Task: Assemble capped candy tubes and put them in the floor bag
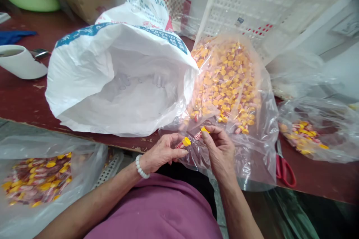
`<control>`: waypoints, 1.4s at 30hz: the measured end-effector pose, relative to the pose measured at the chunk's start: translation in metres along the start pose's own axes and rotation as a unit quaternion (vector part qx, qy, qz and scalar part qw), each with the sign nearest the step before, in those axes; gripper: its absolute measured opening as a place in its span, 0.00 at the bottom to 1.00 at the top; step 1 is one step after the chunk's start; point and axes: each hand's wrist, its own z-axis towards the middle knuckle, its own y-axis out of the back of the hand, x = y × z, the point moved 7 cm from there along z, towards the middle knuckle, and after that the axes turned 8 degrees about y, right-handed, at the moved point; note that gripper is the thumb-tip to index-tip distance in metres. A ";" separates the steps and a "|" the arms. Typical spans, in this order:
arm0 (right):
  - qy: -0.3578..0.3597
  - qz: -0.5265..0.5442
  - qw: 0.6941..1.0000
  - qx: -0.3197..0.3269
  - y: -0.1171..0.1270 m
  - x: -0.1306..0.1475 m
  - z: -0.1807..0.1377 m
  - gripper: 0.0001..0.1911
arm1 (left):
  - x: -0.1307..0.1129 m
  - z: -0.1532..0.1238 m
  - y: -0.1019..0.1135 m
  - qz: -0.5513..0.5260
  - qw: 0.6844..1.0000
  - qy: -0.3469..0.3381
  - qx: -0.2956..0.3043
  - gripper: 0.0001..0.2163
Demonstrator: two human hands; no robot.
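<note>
Both hands meet just below the near end of the big clear bag (254, 157) of yellow-capped tubes, where its loose plastic spills over the front edge of the bench (25, 101). The left hand (164, 153), with a white bead bracelet (140, 167) at the wrist, is closed in a narrow pinch on a small red-and-white tube (183, 143). The tube's long axis lies nearly level, rising slightly to the right, and its yellow cap points towards the right hand (220, 149). That hand pinches a second tube (204, 130) at its yellow cap. The striped body slants down and left from the cap, so the two pieces are near each other but not touching. Left of the clear bag, and touching it, a white woven sack (112, 82) lies open-mouthed and takes up most of the bench on that side. Right of the bag lie red-handled scissors (286, 170), and beyond them is a smaller clear bag (316, 134) of the same tubes. A third bag (36, 179) hangs below the bench edge, well left of the hands. The only open room is the narrow gap over the person's lap between these bags.
</note>
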 end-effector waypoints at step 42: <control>0.212 -0.203 0.934 0.202 -0.025 0.020 -0.018 0.20 | 0.048 -0.095 0.086 -0.114 0.979 0.069 -0.152 0.12</control>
